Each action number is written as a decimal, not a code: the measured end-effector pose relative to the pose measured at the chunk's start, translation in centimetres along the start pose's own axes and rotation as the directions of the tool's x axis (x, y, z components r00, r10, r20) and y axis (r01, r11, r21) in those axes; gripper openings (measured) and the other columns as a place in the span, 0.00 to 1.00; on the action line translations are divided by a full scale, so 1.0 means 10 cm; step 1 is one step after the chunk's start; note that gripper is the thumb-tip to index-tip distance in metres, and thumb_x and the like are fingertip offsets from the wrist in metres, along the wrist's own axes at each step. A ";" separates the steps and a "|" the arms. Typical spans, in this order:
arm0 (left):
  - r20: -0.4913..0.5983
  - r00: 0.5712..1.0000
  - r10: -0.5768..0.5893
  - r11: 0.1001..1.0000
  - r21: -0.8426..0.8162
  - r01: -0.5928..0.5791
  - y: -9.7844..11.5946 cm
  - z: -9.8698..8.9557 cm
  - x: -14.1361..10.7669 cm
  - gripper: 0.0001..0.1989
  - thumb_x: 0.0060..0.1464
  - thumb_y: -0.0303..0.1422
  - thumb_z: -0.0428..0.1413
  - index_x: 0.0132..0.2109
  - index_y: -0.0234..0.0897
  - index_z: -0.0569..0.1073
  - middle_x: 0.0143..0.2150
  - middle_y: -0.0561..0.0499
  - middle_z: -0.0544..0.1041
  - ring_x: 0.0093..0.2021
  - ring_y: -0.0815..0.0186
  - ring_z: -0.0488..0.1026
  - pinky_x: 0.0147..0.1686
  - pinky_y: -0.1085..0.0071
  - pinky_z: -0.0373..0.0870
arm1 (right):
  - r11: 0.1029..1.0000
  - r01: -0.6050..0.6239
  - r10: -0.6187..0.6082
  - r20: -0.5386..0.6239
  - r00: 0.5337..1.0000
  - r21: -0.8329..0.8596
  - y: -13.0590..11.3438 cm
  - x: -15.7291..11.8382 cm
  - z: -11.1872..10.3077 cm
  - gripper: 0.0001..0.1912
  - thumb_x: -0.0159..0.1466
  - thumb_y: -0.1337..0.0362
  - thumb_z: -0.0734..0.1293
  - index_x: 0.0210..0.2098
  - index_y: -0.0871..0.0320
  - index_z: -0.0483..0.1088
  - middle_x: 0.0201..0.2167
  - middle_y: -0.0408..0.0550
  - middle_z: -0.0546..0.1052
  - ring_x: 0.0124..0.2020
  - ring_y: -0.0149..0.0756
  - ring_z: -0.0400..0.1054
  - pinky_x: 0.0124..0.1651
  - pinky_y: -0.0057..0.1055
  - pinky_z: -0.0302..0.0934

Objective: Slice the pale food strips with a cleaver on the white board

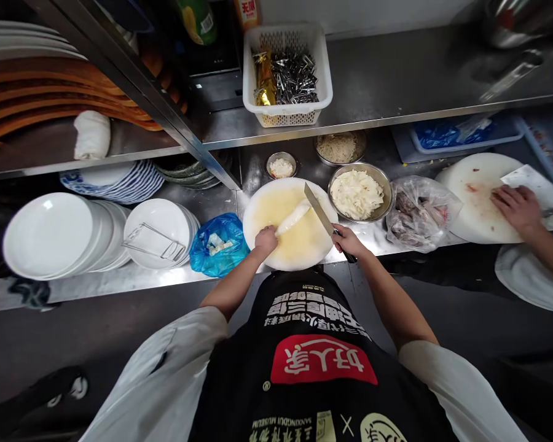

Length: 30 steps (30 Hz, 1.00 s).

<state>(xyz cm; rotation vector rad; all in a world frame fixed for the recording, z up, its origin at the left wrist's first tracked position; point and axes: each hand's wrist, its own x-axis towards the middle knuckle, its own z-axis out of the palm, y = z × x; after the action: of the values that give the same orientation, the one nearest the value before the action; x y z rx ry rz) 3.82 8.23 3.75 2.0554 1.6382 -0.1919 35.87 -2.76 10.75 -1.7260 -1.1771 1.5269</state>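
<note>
A long white piece of food (293,220) lies slantwise on the round cutting board (299,253). My left hand (266,240) is closed on its near left end. In my right hand (347,241) is the dark handle of a knife (319,209), its broad blade reaching over the far right end of the piece. Right of the board stands a metal bowl of white slices (357,194). A blue plastic bag (219,245) with white pieces in it touches the board's left side.
Plate stacks (50,236) stand at the left, one with tongs (154,241) on top. A small bowl (281,166) sits behind the board. Farther right are a clear bag (418,215) and another person's hand (518,207) on a second board. A shelf (396,80) overhangs the back.
</note>
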 end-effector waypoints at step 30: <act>0.091 0.991 -0.101 0.783 -0.607 0.135 -0.69 -0.20 -0.48 0.11 0.49 0.40 0.60 0.36 0.38 0.72 0.31 0.53 0.77 0.34 0.64 0.76 0.35 0.71 0.73 | 0.631 -0.324 0.254 -0.206 0.945 -0.705 0.32 -0.31 0.17 0.18 0.74 0.62 0.54 0.47 0.63 0.73 0.41 0.63 0.79 0.45 0.47 0.75 0.46 0.34 0.61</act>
<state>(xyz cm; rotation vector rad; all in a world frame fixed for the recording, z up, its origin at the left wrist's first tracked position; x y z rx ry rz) -4.39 6.00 5.46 1.4373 1.5319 0.2234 35.15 -7.23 9.20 -2.5938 -1.6781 1.1709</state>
